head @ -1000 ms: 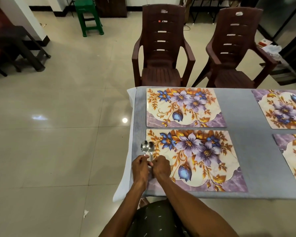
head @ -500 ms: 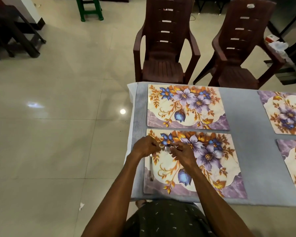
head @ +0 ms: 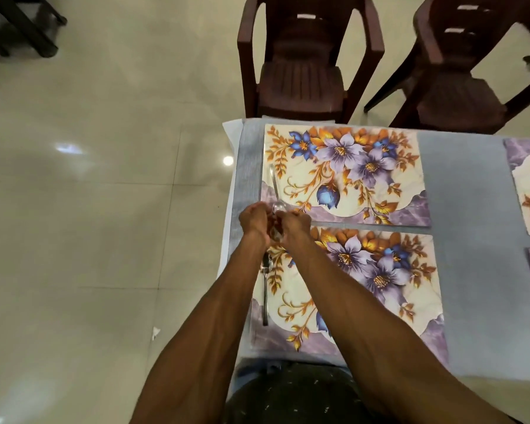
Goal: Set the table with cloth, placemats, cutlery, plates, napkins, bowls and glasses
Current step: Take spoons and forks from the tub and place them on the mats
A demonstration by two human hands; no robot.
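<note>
Two hands, left hand (head: 255, 220) and right hand (head: 294, 225), pinch a shiny steel spoon (head: 276, 191) with curled fingers; best laid parallel along the far floral placemat (head: 343, 174) edge.

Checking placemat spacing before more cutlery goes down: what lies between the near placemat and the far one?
Head view: only a narrow strip of bare cloth separates near placemat from far placemat; both hands cover its left end.
</note>
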